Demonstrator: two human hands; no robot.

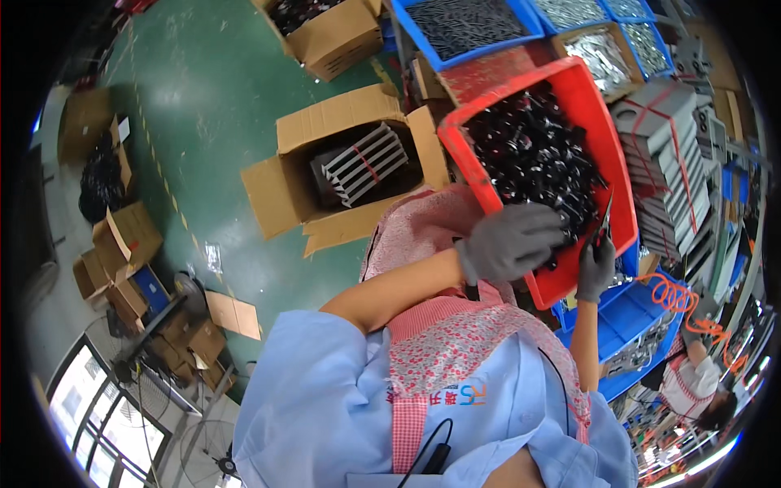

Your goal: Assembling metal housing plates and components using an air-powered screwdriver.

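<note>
Item: red crate (602, 130) of small black parts (529, 154), upper right of frame; I cannot make out single pieces. Left hand (508, 241), grey-gloved, fingers curled over the crate's near rim; hold unclear. Right hand (595, 267) closed around a slim dark tool (606, 218), tip upward.

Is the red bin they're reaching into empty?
No, the red bin is heaped with small black parts, and the left hand rests on them.

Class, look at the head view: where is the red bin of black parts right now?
The red bin sits upper right, under both gloved hands, with an open cardboard box to its left and blue bins beyond it.
</note>
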